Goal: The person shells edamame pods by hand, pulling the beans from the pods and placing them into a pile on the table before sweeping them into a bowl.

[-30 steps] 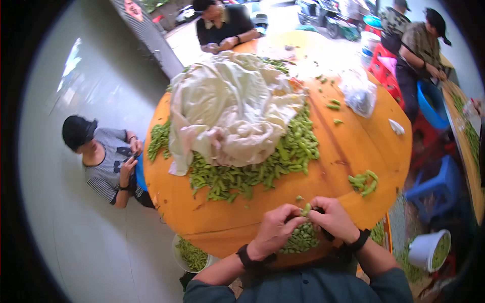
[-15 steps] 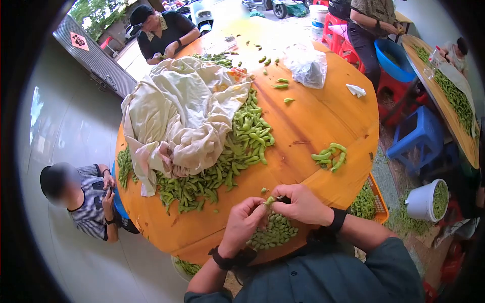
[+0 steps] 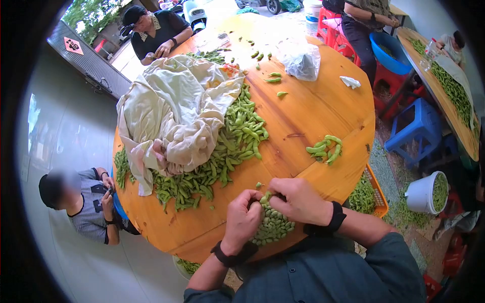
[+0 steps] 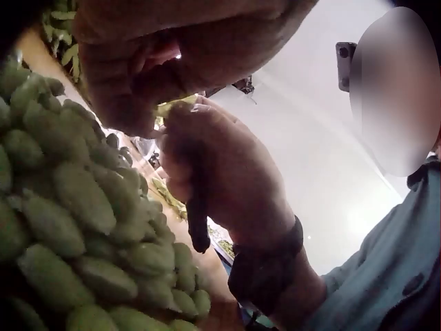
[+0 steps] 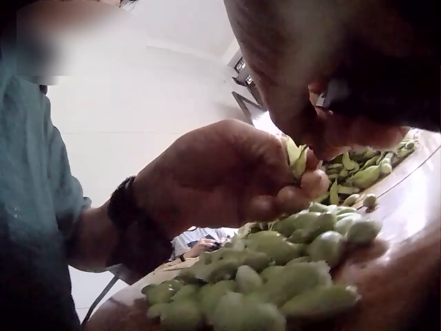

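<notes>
A green pod (image 3: 264, 197) is pinched between the fingertips of the left hand (image 3: 243, 220) and the right hand (image 3: 300, 201), which meet above the table's near edge. Just below them lies a pile of shelled green beans (image 3: 273, 226), seen close up as beans (image 4: 83, 227) in the left wrist view. In the right wrist view the split-looking pod (image 5: 297, 157) shows at the left hand's (image 5: 220, 172) fingertips. A dark, narrow object (image 4: 198, 214) lies along the right hand (image 4: 231, 172); what it is I cannot tell.
A cream cloth (image 3: 177, 111) covers part of a large heap of pods (image 3: 237, 136) on the round wooden table (image 3: 313, 116). A few pods (image 3: 332, 151) lie at the right, with a plastic bag (image 3: 301, 63) farther back. People (image 3: 91, 204) sit around; a white bucket (image 3: 422, 194) stands at right.
The head view has swung right and down since the first frame, so the table sits farther left. Both hands remain together at the pod above the beans.
</notes>
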